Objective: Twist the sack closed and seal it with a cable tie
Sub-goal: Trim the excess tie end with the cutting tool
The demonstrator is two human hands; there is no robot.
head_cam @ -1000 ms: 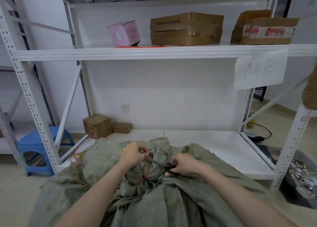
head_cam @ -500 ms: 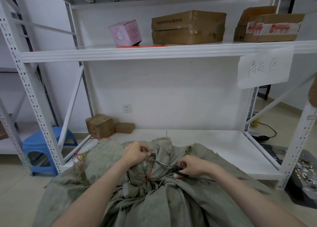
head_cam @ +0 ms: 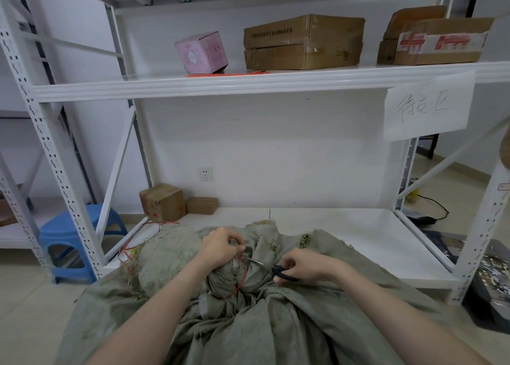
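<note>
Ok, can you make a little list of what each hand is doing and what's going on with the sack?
sack: grey-green, neck twisted shut
cable tie: red, looped round the twisted neck
left hand: pinches the tie at the neck
right hand: holds black-handled scissors
scissors' tips: at the tie, right beside the left hand

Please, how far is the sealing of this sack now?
Done: the sack neck is twisted, with a red cable tie looped round it. In hand: the left hand pinches the tie, the right hand holds scissors pointing there. Left: probably trimming the tail.
</note>
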